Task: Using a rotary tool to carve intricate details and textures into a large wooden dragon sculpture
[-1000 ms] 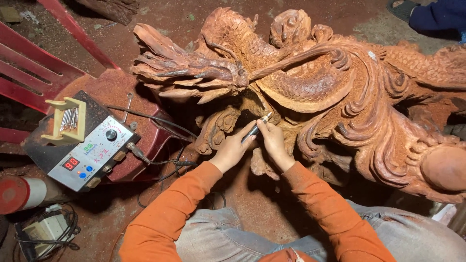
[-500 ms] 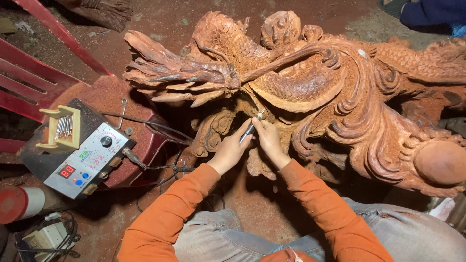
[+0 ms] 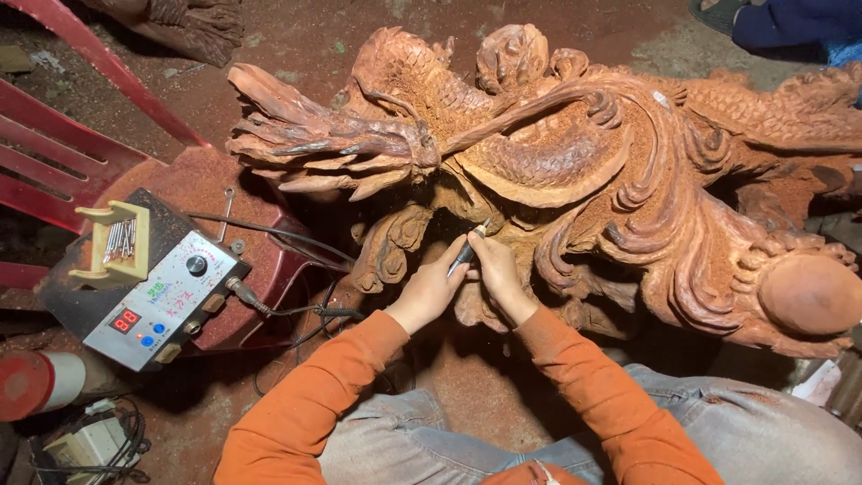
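Both my hands, left (image 3: 429, 292) and right (image 3: 496, 277), are clamped on the tool (image 3: 467, 253) at the frame's centre, its tip on the carving (image 3: 575, 162), whose scales and curls look cut already while this lower hollow seems unfinished.

Wood carving (image 3: 575, 171): reddish-brown wood, matt, rough with cut scales and grooves, coated in fine sawdust. Rotary tool (image 3: 467, 253): dark smooth handpiece, bright metal tip. Control box (image 3: 148, 292): grey metal face, dusty, glossy black knob, lit red display. Bit holder (image 3: 117, 242): pale yellow plastic, metal bits inside. Chair (image 3: 63, 153): red plastic, smooth, dust-filmed. Sleeves (image 3: 323, 395): orange knit cloth. Trousers (image 3: 718, 422): grey denim. Floor (image 3: 296, 36): red-brown, dusty.
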